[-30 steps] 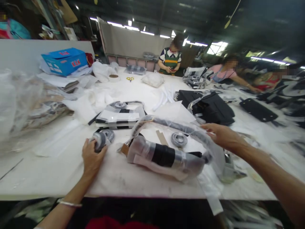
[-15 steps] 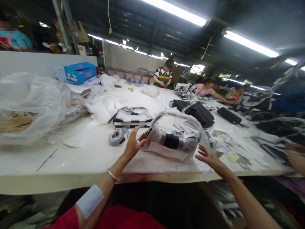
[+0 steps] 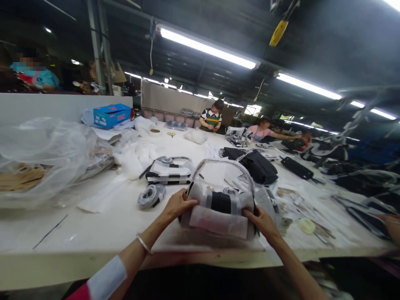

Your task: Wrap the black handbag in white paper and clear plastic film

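A grey and black handbag wrapped in clear plastic [image 3: 218, 208] stands near the front edge of the white table [image 3: 93, 233]. Its wrapped handle arches above it. My left hand [image 3: 178, 205] grips the bag's left end, fingers curled over the top. On the right end my right hand [image 3: 261, 223] clasps the bag's side. A coiled grey strap [image 3: 151, 196] lies on the table just left of my left hand. Behind the bag lies a flat black and white bag [image 3: 170, 171].
A large clear plastic sack [image 3: 43, 158] fills the table's left side, a blue box [image 3: 111, 115] behind it. Black bags [image 3: 258, 164] lie at centre right, with small parts [image 3: 300, 208] scattered to the right. Other people work at the far end.
My left hand left the coiled strap and moved right to the bag. My right hand let go of the handle and came down onto the bag's right end. The camera tilted up.
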